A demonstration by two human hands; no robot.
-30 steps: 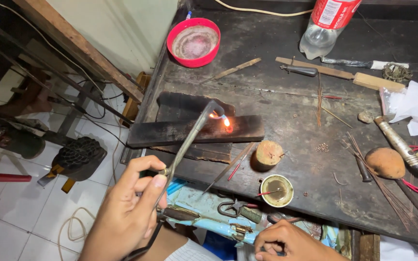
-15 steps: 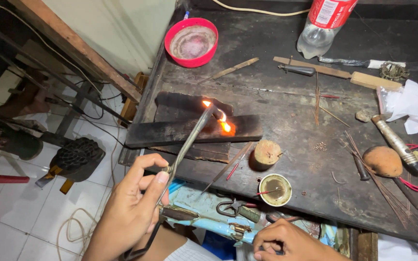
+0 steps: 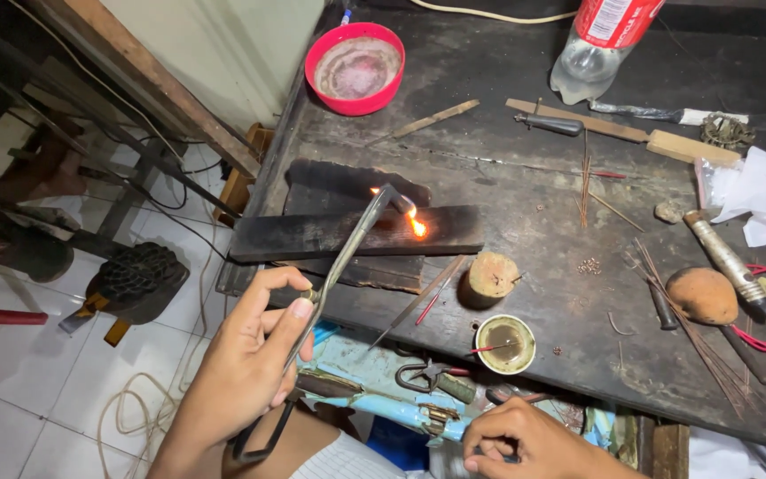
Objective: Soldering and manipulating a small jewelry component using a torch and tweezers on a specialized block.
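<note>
Left hand (image 3: pixel 246 372) raised forward, fingers in a closed grip; right hand (image 3: pixel 525 439) curled low

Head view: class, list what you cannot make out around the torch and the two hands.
- Right hand: what its curled fingers grip is hidden.
- Torch: its lower end is cut off by the bottom edge.
- Charred block: the piece under the flame is too small and lost in glare.
- Left hand: wrist cut off below.

Left hand (image 3: pixel 246 372) gripping a thin metal torch pipe (image 3: pixel 347 253), small flame (image 3: pixel 417 226) on the charred black wooden block (image 3: pixel 356 235). At five o'clock, right hand (image 3: pixel 525 443) closed at the dark bench (image 3: pixel 525 177) edge.
</note>
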